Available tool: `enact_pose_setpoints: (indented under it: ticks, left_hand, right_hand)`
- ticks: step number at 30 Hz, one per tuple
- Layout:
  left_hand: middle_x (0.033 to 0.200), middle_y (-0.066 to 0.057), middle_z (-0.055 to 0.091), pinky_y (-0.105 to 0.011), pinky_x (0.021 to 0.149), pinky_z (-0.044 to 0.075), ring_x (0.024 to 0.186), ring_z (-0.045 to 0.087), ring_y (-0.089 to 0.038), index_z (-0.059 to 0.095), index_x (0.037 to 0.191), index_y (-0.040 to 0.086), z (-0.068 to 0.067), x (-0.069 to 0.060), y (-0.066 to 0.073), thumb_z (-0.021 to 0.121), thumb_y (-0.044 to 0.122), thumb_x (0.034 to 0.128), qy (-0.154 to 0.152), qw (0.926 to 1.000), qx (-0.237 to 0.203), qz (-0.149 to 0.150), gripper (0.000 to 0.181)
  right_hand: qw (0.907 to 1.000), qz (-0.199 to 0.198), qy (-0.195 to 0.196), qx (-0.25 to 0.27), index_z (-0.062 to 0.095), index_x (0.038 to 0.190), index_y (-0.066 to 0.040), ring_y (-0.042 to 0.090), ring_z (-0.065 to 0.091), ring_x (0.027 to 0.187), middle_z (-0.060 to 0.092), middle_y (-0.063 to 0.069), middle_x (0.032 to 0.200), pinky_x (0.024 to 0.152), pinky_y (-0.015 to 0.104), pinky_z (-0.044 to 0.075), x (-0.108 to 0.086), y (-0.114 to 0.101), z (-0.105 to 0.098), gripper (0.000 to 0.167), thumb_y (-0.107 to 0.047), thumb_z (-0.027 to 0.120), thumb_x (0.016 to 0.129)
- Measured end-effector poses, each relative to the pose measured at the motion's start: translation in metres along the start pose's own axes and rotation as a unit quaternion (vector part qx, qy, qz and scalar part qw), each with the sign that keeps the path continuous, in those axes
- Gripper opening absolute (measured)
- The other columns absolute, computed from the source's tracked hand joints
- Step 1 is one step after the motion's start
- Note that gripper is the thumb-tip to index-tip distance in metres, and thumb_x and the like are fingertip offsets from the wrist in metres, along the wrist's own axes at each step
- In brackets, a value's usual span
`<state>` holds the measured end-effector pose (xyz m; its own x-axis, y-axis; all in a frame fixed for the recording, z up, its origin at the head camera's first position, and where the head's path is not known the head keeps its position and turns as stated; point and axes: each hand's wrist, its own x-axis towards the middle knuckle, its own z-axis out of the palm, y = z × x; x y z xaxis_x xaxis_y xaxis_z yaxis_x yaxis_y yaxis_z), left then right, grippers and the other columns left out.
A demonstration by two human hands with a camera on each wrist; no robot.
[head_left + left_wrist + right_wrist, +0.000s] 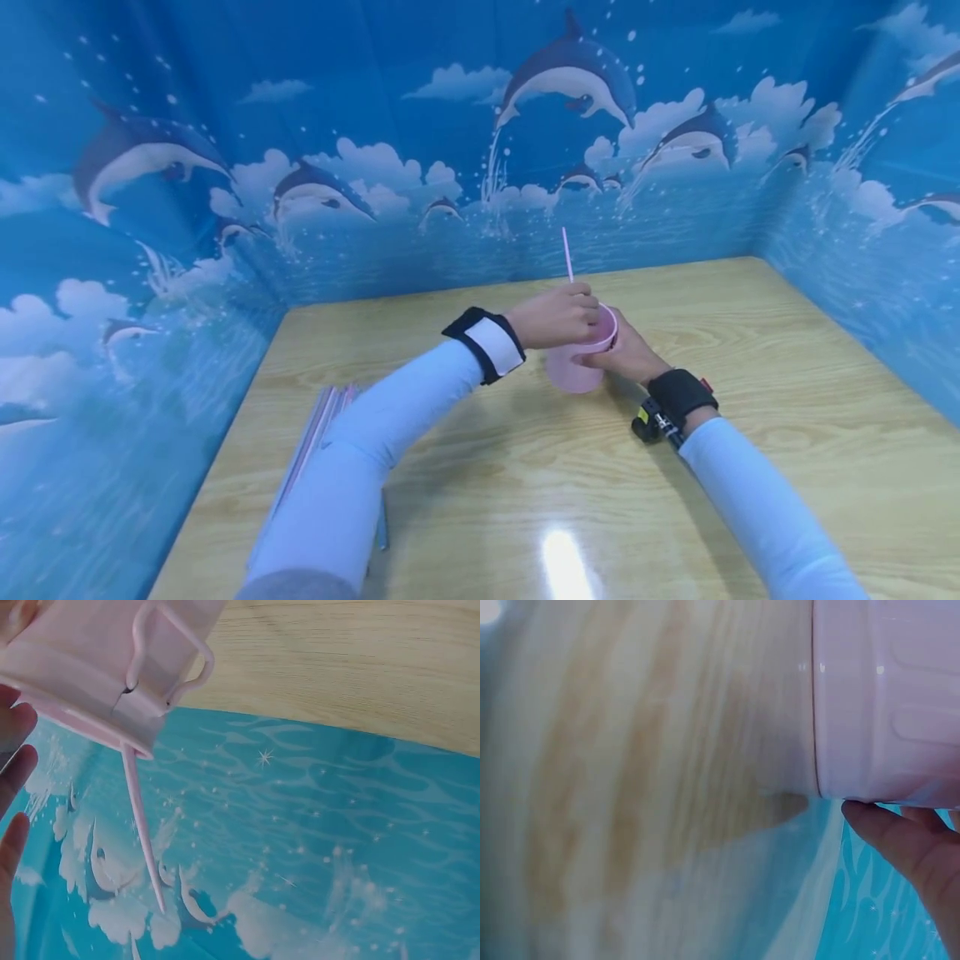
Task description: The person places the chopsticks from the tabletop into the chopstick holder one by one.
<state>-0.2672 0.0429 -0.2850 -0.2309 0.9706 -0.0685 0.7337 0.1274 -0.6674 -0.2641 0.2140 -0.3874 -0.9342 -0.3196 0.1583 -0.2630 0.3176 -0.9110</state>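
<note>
A pink cup [573, 371] with a looped handle [204, 671] stands on the table, and my right hand [633, 354] grips its side. In the right wrist view, fingers [900, 844] rest against the cup's wall [907, 690]. My left hand [558, 317] is over the cup's mouth. Its fingers [16, 780] are slightly bent and spaced beside the rim, with nothing visible held in the left wrist view. One thin pink straw [141, 817] sticks out of the cup by the handle; the head view shows its upper end beyond my left hand.
Several thin pastel straws [324, 417] lie in a bundle on the table's left side, partly hidden under my left forearm. A blue straw [383, 525] is beside that forearm. A blue dolphin-print backdrop [465, 242] borders the wooden table [495, 467] behind and at both sides.
</note>
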Motion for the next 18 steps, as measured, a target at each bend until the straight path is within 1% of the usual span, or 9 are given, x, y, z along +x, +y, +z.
enact_pose_setpoints:
  ticks: [2, 4, 5, 7, 9, 12, 15, 17, 18]
  left_hand:
    - [0.115, 0.001, 0.054, -0.032, 0.098, 0.028, 0.110, 0.045, -0.015, 0.054, 0.110, 0.020, 0.000, -0.015, -0.001, 0.051, 0.011, 0.0809, 0.008, 0.9986, -0.044, -0.028, 0.030]
    - [0.111, 0.001, 0.056, -0.031, 0.095, 0.031, 0.107, 0.047, -0.015, 0.055, 0.108, 0.020, 0.002, -0.039, -0.002, 0.051, 0.014, 0.0814, 0.019, 0.9923, -0.084, -0.089, 0.027]
    - [0.108, 0.001, 0.057, -0.031, 0.092, 0.034, 0.104, 0.049, -0.015, 0.056, 0.106, 0.019, 0.005, -0.055, -0.002, 0.052, 0.016, 0.0811, 0.022, 0.9858, -0.101, -0.132, 0.026]
    - [0.096, 0.000, 0.061, -0.031, 0.079, 0.041, 0.091, 0.054, -0.016, 0.059, 0.098, 0.018, 0.013, -0.091, 0.000, 0.053, 0.020, 0.0802, 0.022, 0.9624, -0.129, -0.238, 0.019]
    - [0.080, -0.001, 0.061, -0.031, 0.065, 0.043, 0.074, 0.056, -0.016, 0.060, 0.084, 0.014, 0.022, -0.128, 0.004, 0.054, 0.020, 0.0780, -0.009, 0.9206, -0.166, -0.353, 0.011]
    - [0.062, -0.002, 0.056, -0.035, 0.057, 0.043, 0.057, 0.051, -0.017, 0.056, 0.066, 0.011, 0.037, -0.178, 0.016, 0.057, 0.024, 0.0750, -0.121, 0.8304, -0.230, -0.493, 0.016]
    - [0.059, -0.004, 0.055, -0.038, 0.058, 0.045, 0.053, 0.051, -0.017, 0.056, 0.064, 0.009, 0.048, -0.212, 0.033, 0.056, 0.031, 0.0752, -0.247, 0.7371, -0.279, -0.564, 0.025]
    - [0.062, -0.005, 0.055, -0.038, 0.061, 0.044, 0.055, 0.052, -0.018, 0.059, 0.071, 0.008, 0.055, -0.226, 0.046, 0.056, 0.035, 0.0753, -0.295, 0.6946, -0.305, -0.581, 0.028]
    - [0.063, -0.006, 0.056, -0.037, 0.059, 0.044, 0.055, 0.052, -0.018, 0.060, 0.075, 0.006, 0.057, -0.231, 0.052, 0.056, 0.036, 0.0745, -0.307, 0.6821, -0.314, -0.585, 0.030]
  right_hand:
    - [0.9999, 0.000, 0.002, 0.016, 0.021, 0.128, -0.009, 0.027, 0.041, 0.109, 0.037, 0.013, 0.124, 0.091, 0.041, 0.035, -0.001, -0.004, 0.001, 0.085, -0.014, 0.073, 0.062]
    - [0.9995, -0.007, 0.001, 0.032, 0.023, 0.127, -0.007, 0.031, 0.040, 0.109, 0.037, 0.015, 0.123, 0.091, 0.044, 0.033, -0.001, -0.008, 0.004, 0.083, -0.010, 0.073, 0.061]
    - [0.9993, -0.011, -0.001, 0.035, 0.024, 0.127, -0.006, 0.032, 0.040, 0.109, 0.038, 0.016, 0.122, 0.092, 0.045, 0.032, -0.001, -0.010, 0.006, 0.083, -0.009, 0.073, 0.061]
    - [0.9993, -0.015, -0.004, 0.033, 0.024, 0.126, -0.005, 0.034, 0.040, 0.109, 0.039, 0.018, 0.121, 0.092, 0.046, 0.032, 0.000, -0.012, 0.009, 0.082, -0.008, 0.073, 0.061]
    - [0.9995, -0.013, -0.006, 0.029, 0.024, 0.126, -0.005, 0.034, 0.039, 0.110, 0.039, 0.018, 0.121, 0.092, 0.047, 0.031, 0.000, -0.012, 0.009, 0.082, -0.008, 0.073, 0.061]
    - [0.9998, -0.009, -0.005, 0.014, 0.023, 0.127, -0.008, 0.032, 0.039, 0.111, 0.038, 0.016, 0.122, 0.093, 0.046, 0.031, 0.001, -0.007, 0.006, 0.082, -0.011, 0.073, 0.062]
    - [0.9999, -0.010, -0.002, 0.001, 0.023, 0.128, -0.011, 0.028, 0.039, 0.111, 0.037, 0.013, 0.122, 0.093, 0.045, 0.031, 0.003, 0.001, 0.004, 0.081, -0.012, 0.072, 0.064]
    - [0.9999, -0.013, -0.003, -0.005, 0.023, 0.129, -0.012, 0.026, 0.039, 0.111, 0.038, 0.012, 0.122, 0.093, 0.045, 0.031, 0.006, 0.006, 0.004, 0.080, -0.013, 0.071, 0.064]
    - [0.9998, -0.016, -0.006, -0.005, 0.024, 0.129, -0.013, 0.026, 0.039, 0.110, 0.038, 0.012, 0.122, 0.093, 0.044, 0.031, 0.007, 0.008, 0.005, 0.080, -0.013, 0.071, 0.065]
